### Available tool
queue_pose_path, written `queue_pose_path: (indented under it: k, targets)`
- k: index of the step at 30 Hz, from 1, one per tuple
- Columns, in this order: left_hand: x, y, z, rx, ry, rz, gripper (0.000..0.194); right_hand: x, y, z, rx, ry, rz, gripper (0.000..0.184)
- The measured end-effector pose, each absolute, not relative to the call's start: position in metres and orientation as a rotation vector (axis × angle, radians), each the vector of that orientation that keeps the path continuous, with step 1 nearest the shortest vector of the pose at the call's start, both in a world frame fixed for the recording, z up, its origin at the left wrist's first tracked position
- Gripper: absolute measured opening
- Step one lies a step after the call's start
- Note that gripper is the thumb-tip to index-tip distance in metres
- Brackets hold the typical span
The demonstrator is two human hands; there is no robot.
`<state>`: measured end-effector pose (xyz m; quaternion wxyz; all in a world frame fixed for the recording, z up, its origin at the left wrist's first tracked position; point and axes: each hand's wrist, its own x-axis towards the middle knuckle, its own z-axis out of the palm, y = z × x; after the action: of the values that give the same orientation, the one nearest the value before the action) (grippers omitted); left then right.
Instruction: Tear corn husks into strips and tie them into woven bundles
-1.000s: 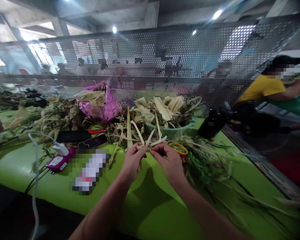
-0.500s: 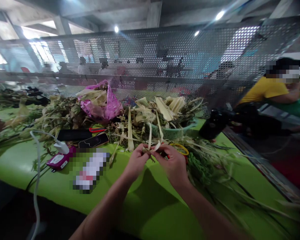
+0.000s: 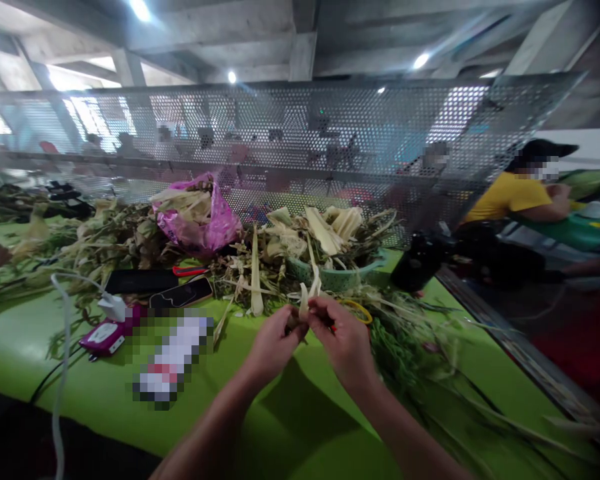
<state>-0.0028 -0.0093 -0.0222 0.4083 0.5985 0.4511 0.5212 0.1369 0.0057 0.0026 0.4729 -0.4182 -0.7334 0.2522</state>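
Above the green table, my left hand (image 3: pixel 277 340) is closed, thumb and fingers pinching a pale dried leaf strip (image 3: pixel 305 300) that looks like corn husk. My right hand (image 3: pixel 344 340) grips the same piece from the other side, its fingertips close to the left ones. A longer pale end sticks up between the hands, while the part inside the fingers is hidden. Just beyond lies a flat pale strip (image 3: pixel 256 280). A yellow loop handle (image 3: pixel 361 311), partly covered, is beside my right hand.
A green basket (image 3: pixel 347 279) heaped with dry husks and a pink bag (image 3: pixel 220 223) stand behind. Phones (image 3: pixel 183 295), a red cutter (image 3: pixel 189 271) and a purple power strip (image 3: pixel 103 337) lie left. Green stalks (image 3: pixel 395 353) spread right. A person in yellow (image 3: pixel 510 193) sits beyond.
The view has tilted up slightly, so the table appears lower. Between my hands the upright strip shows shorter, and my right fingers have moved up around its curled end.
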Motion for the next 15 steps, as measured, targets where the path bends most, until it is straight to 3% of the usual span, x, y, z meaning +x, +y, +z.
queue_pose_path:
  k: [5,11,15]
  targets:
    - [-0.002,-0.011,-0.012,1.326,1.023,1.36,0.015,0.135,0.008,0.005,-1.029,-1.662,0.73,0.018]
    - [-0.004,-0.012,-0.009,1.282,0.962,1.351,0.014,0.135,0.018,0.005,-1.016,-1.437,1.141,0.031]
    - [-0.005,-0.012,-0.01,1.265,0.915,1.28,0.019,0.137,0.018,0.007,-0.968,-1.418,1.177,0.029]
